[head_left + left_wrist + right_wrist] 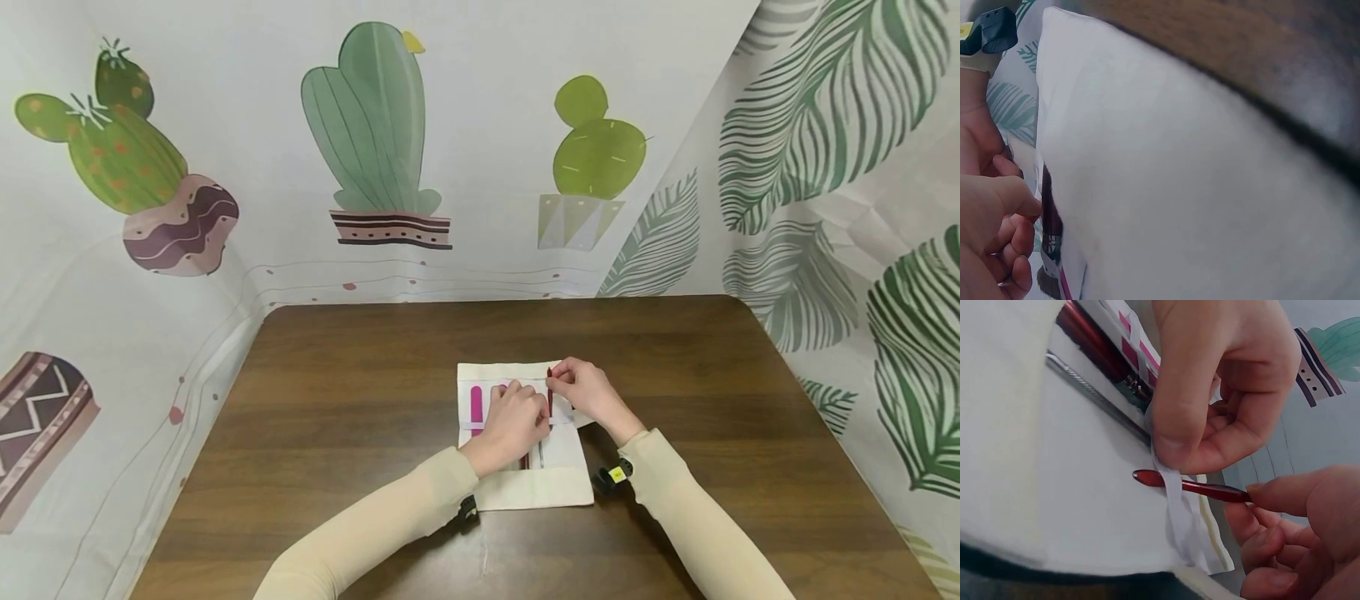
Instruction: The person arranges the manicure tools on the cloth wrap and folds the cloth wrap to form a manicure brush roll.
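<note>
A cream cloth pouch [536, 492] lies unfolded on the table with a pale elastic band [1175, 506] across its middle. My left hand [516, 423] bends over the pouch, pinching the elastic band between thumb and finger. In my right hand [588, 390], thumb and fingertips grip one end of a slim dark red stick-like tool [1210, 489]; its rounded other end passes under the band. A dark red-handled brush [1094, 340] and a thin metal tool [1094, 392] lie beside it on the cloth. A pink nail file [477, 400] is tucked under the band at the left.
The brown wooden table [360, 383] extends around the pouch on all sides. Behind it hangs a white cloth [487, 100] printed with cacti and leaves. A black wrist camera [615, 475] is strapped at the right sleeve, close to the pouch's right edge.
</note>
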Tool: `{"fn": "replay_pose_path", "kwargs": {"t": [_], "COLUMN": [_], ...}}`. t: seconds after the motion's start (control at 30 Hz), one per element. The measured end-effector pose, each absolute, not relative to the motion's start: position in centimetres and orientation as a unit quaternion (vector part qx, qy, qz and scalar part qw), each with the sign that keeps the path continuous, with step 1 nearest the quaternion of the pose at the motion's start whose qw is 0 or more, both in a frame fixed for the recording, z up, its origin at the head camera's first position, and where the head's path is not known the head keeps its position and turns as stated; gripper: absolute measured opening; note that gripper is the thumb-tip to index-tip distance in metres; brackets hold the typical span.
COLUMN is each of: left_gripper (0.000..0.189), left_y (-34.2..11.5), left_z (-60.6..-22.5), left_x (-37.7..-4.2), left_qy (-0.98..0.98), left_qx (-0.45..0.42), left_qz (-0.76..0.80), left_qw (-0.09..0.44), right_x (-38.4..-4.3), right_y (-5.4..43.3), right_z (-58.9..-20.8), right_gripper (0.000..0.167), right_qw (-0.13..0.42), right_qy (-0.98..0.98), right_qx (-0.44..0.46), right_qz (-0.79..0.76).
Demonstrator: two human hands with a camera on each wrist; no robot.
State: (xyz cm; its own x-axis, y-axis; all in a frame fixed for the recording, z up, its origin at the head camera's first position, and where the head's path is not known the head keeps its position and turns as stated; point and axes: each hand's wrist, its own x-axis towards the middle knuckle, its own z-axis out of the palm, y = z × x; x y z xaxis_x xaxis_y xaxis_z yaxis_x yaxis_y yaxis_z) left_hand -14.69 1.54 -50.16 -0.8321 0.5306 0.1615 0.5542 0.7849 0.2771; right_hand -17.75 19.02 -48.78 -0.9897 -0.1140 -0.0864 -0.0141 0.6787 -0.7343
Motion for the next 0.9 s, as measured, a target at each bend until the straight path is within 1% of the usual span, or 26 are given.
{"fn": "replay_pose_path", "kwargs": {"t": [0.47,0.67,0.9], "left_gripper": [0.008,0.006,0.007], "left_y": [1.53,1.45,1.38], "left_z": [-50.36,-50.45,-50.45], "left_x": [-14.63,-14.72,-14.74], "left_qy": [-0.944,-0.943,-0.942], "left_qx": [-0.289,-0.289,-0.291], "left_qz": [-0.156,-0.158,-0.162], "left_qw": [0.044,0.042,0.04], "right_x": [-17.51,-17.62,-17.82], "right_y": [19.29,19.07,19.1], "right_z": [-48.92,-48.75,-48.84], "right_gripper": [0.019,0.014,0.014], "right_qw": [0.07,0.049,0.036], "right_qy": [0.907,0.904,0.904], "right_qx": [-0.062,-0.072,-0.073], "right_qz": [-0.411,-0.418,-0.419]}}
